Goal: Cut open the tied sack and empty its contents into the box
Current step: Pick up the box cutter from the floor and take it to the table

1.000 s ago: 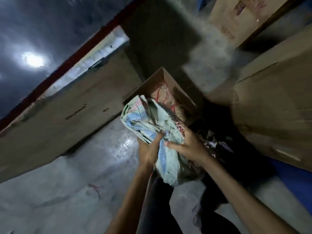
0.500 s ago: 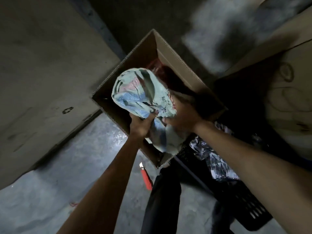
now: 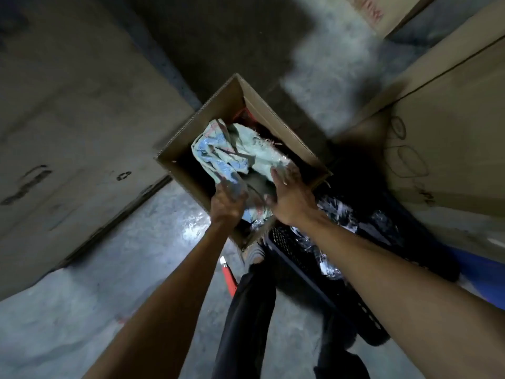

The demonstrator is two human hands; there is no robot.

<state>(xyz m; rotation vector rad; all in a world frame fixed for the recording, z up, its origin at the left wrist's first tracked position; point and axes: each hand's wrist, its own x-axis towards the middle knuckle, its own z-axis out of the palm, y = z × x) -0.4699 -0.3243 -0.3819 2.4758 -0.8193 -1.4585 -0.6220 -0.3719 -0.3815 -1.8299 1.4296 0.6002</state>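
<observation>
Woven sack (image 3: 232, 151) sags inside the box (image 3: 276, 124); left hand (image 3: 228, 201) grips it, right hand (image 3: 289, 192) lies spread on it.

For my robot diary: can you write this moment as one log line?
step: emptying sack | place: over open box | left hand: gripping sack | right hand: on sack

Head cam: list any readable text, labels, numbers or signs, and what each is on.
No text can be read.
Large carton on the left: recycling symbol, legible as a sign; dark print beside it, blurred.
Carton at top right: red lettering, blurred and cut off.
Carton on the right: hand-drawn loops and a scrawl, unreadable.
Sack: blue and red print, crumpled, unreadable.
</observation>
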